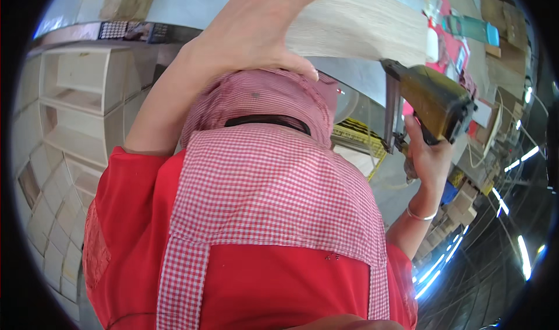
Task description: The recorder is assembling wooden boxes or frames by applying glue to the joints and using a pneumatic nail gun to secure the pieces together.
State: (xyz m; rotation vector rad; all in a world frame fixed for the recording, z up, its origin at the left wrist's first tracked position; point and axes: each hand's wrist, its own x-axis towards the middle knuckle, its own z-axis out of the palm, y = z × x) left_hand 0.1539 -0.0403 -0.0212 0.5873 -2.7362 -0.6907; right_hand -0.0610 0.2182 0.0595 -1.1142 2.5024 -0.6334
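A pale wood-grain board [355,24] lies across the light table at the top of the view. My left hand [259,24] spans the board's left end, its thumb at the near edge and its index finger stretched along the far part. The other fingertips are cut off by the upper rim. In my right hand [430,158] is a nail gun [434,100] with a dark, yellowish body. My fingers are closed around its handle, and its narrow nose is close to the near right corner of the board. Whether the nose touches the wood I cannot tell.
To the right of the board are a teal bottle [471,29] and a pink-red cloth [447,44] among small items. White box-like shelf units [81,79] stand at the left. Below the table is a yellow-and-black crate [364,133]. Cardboard boxes [460,205] fill the right background.
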